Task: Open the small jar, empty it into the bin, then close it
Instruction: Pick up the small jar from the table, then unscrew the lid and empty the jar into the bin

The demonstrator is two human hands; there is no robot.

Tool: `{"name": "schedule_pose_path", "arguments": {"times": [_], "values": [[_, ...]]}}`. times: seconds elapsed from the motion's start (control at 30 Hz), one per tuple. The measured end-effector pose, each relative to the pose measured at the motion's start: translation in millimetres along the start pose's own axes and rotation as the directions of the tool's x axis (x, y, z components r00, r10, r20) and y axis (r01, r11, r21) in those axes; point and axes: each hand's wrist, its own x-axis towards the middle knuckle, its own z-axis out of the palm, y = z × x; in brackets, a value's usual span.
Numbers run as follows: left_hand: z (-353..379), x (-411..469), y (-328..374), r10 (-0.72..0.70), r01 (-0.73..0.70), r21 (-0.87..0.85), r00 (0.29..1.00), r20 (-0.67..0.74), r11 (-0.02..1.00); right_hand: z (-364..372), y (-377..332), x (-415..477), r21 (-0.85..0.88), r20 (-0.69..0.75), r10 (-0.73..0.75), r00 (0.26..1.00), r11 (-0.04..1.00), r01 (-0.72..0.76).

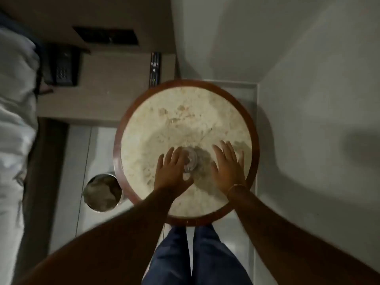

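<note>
Head view, looking straight down, dim and a bit blurry. Far left: pale bedding (14, 112) along the frame edge. Next, a dark telephone (61, 68) on a low wooden unit, with a remote control (155, 68) at that unit's right end. Below, on the floor just beside the table's left edge, a round metal bin (102, 193), open top, crumpled liner or paper inside. Centre: round table (185, 112), pale stone-look top with a brown wood rim. Left hand (172, 173) is on the tabletop, fingers spread and extended, its thumb side against the small jar (191, 161); cannot tell whether it actually grips the jar. Jar is clear, upright on the table between the two hands, on the near half of the top; lid state unclear from blur. Right hand (228, 169) is flat and open, fingers spread, palm down, just right of the jar and not touching it, holding nothing. Thin bracelet (236, 187) on the right wrist. Blue trousers (195, 256) below the table's near edge.
</note>
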Motion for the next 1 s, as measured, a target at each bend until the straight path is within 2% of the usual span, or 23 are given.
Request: {"name": "schedule_pose_path", "arguments": {"times": [0.13, 0.3, 0.47, 0.53, 0.63, 0.67, 0.7, 0.77, 0.8, 0.87, 1.0], "values": [[40.8, 30.1, 0.0, -0.055, 0.042, 0.126, 0.993, 0.103, 0.991, 44.0, 7.3, 11.9, 0.031, -0.006, 0.063, 0.998, 0.998, -0.063], [65.7, 54.6, -3.3, -0.042, 0.036, 0.114, 0.998, 0.049, 0.993, 72.7, 11.2, 24.4, 0.135, -0.157, 0.039, 0.987, 0.991, -0.018], [69.9, 53.0, -13.3, 0.01, -0.011, 0.06, 1.0, 0.013, 0.998, 78.5, 5.0, 25.6, 0.439, -0.172, 0.213, 0.962, 0.89, -0.118], [64.3, 48.6, -13.5, -0.007, 0.007, -0.013, 1.0, -0.021, 1.0, 78.2, 1.4, 25.0, 0.555, -0.114, 0.307, 0.945, 0.808, -0.196], [49.2, 33.7, -6.5, -0.031, 0.02, -0.128, 0.995, -0.09, 0.992, 72.8, -12.4, 23.5, 0.709, 0.097, 0.397, 0.913, 0.616, -0.344], [43.4, 27.4, -3.2, -0.022, 0.003, -0.163, 0.993, -0.114, 0.987, 67.8, -20.0, 24.6, 0.761, 0.208, 0.407, 0.889, 0.503, -0.408], [37.9, 20.5, -0.5, -0.01, -0.015, -0.185, 0.991, -0.133, 0.983, 64.1, -27.2, 25.2, 0.806, 0.352, 0.383, 0.854, 0.339, -0.485], [30.4, 3.3, 1.3, 0.009, -0.044, -0.206, 0.986, -0.169, 0.978, 56.6, -41.3, 20.5, 0.781, 0.613, 0.207, 0.762, -0.011, -0.625], [28.4, -6.4, 0.7, 0.015, -0.052, -0.209, 0.984, -0.176, 0.977, 55.1, -45.9, 16.1, 0.735, 0.679, 0.108, 0.727, -0.105, -0.67], [27.4, -26.8, -0.5, 0.016, -0.054, -0.208, 0.984, -0.179, 0.977, 56.6, -51.4, 7.6, 0.67, 0.734, 0.001, 0.679, -0.159, -0.725], [31.0, -64.5, -6.4, -0.053, -0.012, -0.285, 0.974, -0.22, 0.958, 65.1, -66.7, -1.8, 0.628, 0.768, -0.057, 0.638, -0.127, -0.767]]}}
